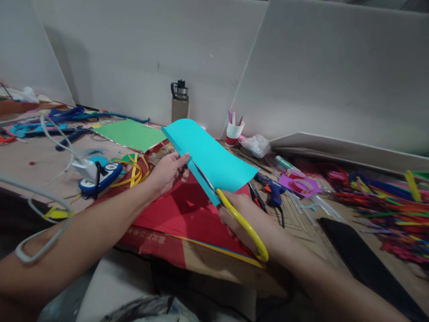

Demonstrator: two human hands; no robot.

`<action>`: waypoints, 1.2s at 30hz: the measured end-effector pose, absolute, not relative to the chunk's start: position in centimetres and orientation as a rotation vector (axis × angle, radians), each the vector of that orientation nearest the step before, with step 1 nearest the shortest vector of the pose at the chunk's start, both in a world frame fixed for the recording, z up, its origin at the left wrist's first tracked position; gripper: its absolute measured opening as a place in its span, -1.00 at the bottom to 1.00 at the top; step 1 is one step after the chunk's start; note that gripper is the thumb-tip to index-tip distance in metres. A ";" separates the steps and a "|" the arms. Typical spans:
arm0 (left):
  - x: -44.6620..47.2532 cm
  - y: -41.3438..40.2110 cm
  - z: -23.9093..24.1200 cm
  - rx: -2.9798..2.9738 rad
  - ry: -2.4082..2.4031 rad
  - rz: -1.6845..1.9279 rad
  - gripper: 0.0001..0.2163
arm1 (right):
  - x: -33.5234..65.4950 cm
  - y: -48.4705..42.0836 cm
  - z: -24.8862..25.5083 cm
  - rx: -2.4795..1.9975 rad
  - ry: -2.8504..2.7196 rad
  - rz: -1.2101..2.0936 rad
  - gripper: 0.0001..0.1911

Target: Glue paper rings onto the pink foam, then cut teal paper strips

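Our left fingers (183,159) pinch the cyan sheet (211,152); our right fingers (227,218) grip scissors (237,214). The sheet's curl could skew our cut.

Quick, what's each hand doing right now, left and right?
Left hand: closed, pinching the edge of the cyan paper.
Right hand: closed around the handle of the yellow-handled scissors.
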State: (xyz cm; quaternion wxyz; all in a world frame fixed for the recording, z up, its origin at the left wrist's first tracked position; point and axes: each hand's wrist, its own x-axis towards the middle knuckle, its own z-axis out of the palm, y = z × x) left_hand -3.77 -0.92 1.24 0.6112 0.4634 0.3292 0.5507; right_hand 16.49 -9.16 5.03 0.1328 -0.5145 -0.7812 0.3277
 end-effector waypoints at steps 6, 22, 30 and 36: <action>-3.9 -0.9 1.1 1.098 0.759 1.260 -0.73 | 16.6 -9.1 4.7 -1.491 -2.288 0.955 -0.92; -3.8 -0.9 1.0 1.100 0.792 1.272 -0.75 | 16.4 -9.2 4.3 -1.543 -2.255 0.926 -0.93; -3.8 -0.9 1.0 1.097 0.805 1.271 -0.75 | 16.2 -9.1 4.3 -1.600 -2.230 0.937 -0.93; -3.7 -0.9 1.0 1.097 0.803 1.262 -0.74 | 16.1 -9.1 4.5 -1.601 -2.241 0.918 -0.93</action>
